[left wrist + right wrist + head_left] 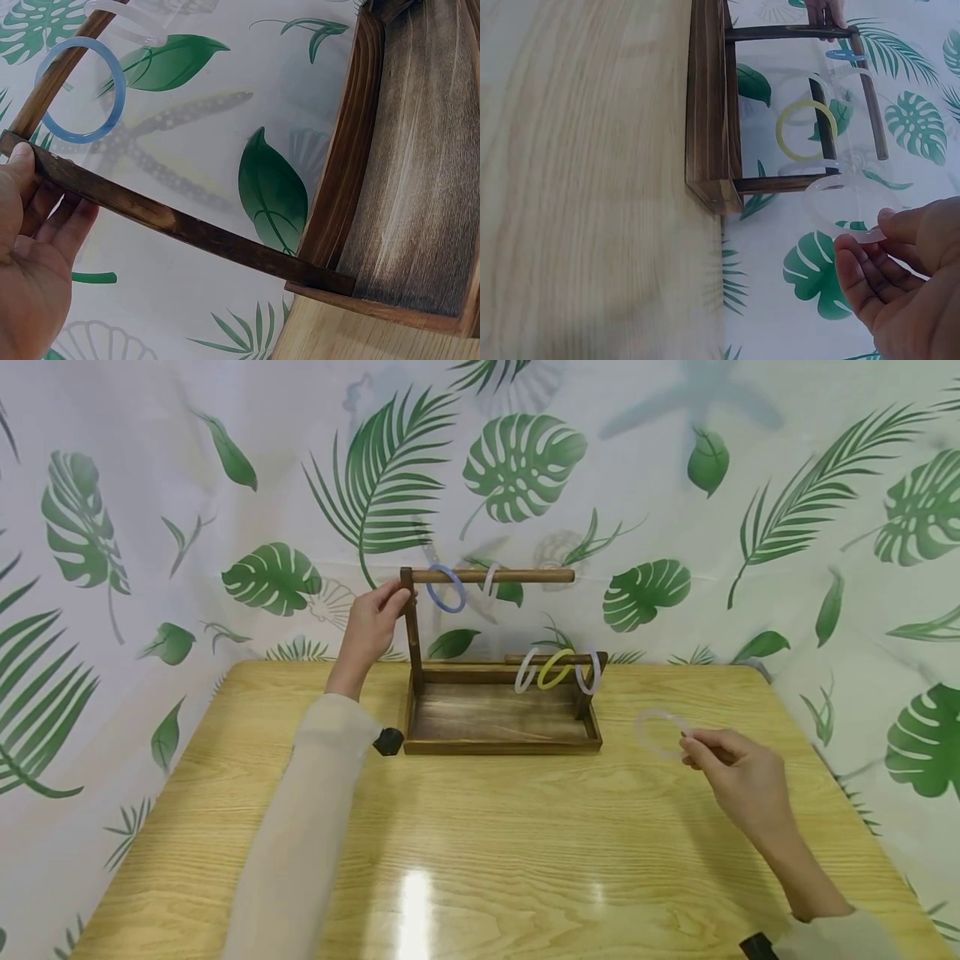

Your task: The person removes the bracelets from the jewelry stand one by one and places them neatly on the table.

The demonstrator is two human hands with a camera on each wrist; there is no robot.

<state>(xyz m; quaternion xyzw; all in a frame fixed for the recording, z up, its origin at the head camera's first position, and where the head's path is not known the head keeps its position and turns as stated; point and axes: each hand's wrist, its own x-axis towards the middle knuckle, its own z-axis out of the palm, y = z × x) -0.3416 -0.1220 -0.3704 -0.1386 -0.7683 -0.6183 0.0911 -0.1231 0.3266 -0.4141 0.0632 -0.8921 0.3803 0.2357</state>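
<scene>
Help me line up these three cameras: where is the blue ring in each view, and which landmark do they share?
Head: blue ring just left of centre, above the middle, on the upper bar near the post.
Left wrist: blue ring at upper left, around the bar.
Right wrist: blue ring at upper right, nearly edge-on.
Shared landmark: the post, held at its upper end by the left hand.

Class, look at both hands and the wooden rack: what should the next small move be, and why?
Probably, the right hand should carry the clear ring toward the free end of the upper bar. It pinches that ring apart from the rack, the left hand grips the left post, and the bar holds only a blue ring and a whitish ring.
</scene>
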